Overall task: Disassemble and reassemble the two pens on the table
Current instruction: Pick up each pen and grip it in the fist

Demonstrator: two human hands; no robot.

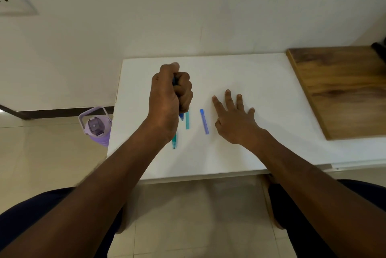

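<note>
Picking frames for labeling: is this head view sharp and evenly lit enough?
Head view: soft, even light, no glare on the white table; faint shadows beside the left hand and right hand; wide-angle bending at edges; mild overall softness, so the blue cap lacks fine detail.

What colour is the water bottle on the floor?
The water bottle is light purple, seen in the head view, left of the table.

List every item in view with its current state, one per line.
left hand: fisted around blue pen body
blue pen body: held, tip down
teal pen body: lying on table
teal cap: off, lying flat
blue cap: off, lying flat
right hand: open, empty
purple bottle: lid closed
</note>
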